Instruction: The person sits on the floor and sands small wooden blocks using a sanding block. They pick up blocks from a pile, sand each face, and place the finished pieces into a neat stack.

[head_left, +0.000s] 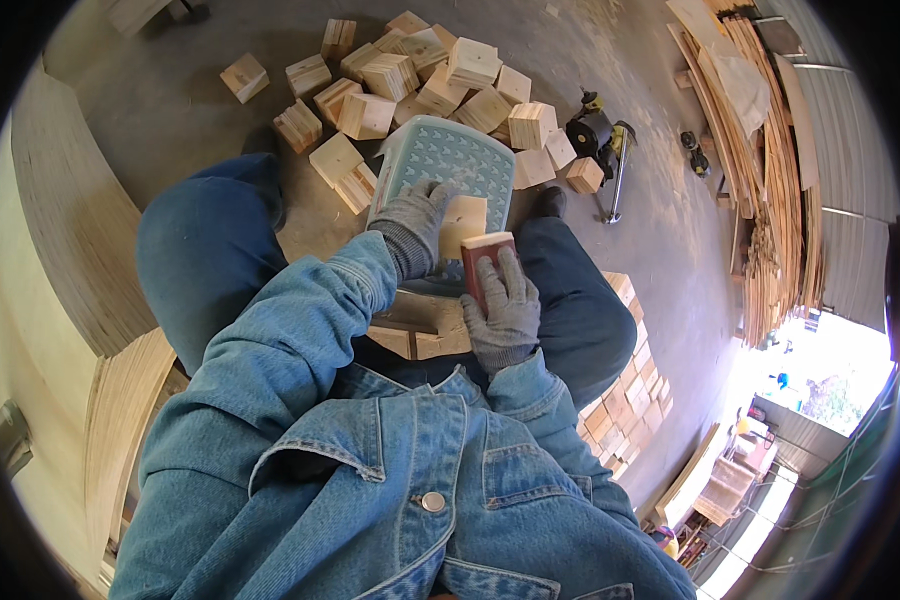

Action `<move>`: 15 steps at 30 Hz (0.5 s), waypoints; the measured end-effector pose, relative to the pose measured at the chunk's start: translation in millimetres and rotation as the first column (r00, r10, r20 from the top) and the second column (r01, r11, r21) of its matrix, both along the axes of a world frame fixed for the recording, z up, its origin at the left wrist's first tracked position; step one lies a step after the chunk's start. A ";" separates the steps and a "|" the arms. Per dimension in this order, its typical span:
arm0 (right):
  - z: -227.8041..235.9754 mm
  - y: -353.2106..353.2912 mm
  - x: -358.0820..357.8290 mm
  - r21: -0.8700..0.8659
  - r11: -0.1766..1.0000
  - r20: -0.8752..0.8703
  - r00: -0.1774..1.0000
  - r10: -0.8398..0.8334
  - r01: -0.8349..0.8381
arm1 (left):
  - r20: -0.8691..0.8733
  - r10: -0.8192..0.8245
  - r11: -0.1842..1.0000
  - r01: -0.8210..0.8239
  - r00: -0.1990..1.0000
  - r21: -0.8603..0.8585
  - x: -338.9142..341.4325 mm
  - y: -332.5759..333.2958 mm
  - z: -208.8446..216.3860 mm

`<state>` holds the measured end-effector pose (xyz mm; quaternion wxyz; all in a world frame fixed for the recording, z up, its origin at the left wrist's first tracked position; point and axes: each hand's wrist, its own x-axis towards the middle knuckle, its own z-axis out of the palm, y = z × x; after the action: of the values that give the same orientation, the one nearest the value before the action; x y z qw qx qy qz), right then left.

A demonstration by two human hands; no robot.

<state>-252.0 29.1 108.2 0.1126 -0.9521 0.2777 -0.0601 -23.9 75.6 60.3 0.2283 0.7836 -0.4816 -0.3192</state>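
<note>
Wood block (463, 218) over patterned stool (470, 160)

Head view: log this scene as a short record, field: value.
left hand: gray-gloved, at the left side of a pale wooden block
right hand: gray-gloved, gripping a reddish-brown block with a pale end
contact between the two blocks: cannot tell
work surface: teal plastic stand, between the knees
beyond stand: loose pile of wooden blocks on the floor
beside right leg: closely packed wooden blocks
right of pile: black-and-yellow tool
far right: long planks
</note>
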 end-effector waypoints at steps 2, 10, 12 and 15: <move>-2.1 -10.5 14.3 -0.058 0.998 0.013 1.000 0.004 -0.003 | 0.012 -0.014 1.000 0.014 1.000 -0.003 0.7 0.3 1.6; 13.9 -70.6 105.0 0.036 0.994 0.025 0.994 -0.109 0.108 | 0.150 0.022 0.953 0.025 0.988 -0.302 3.1 1.9 -52.5; 3.9 -77.5 109.6 -0.018 0.991 0.073 0.989 -0.131 0.133 | 0.038 -0.007 0.961 0.017 0.999 -0.275 4.8 -1.6 -27.8; -11.5 -72.4 88.3 0.014 0.977 0.084 0.973 -0.213 0.213 | 0.054 -0.037 0.987 0.045 0.998 -0.154 -2.4 -6.7 -18.7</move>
<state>-163.7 -43.4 96.7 0.1197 -0.9131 0.3735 -0.1114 -26.3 68.9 41.7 0.2696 0.7615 -0.5266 -0.2650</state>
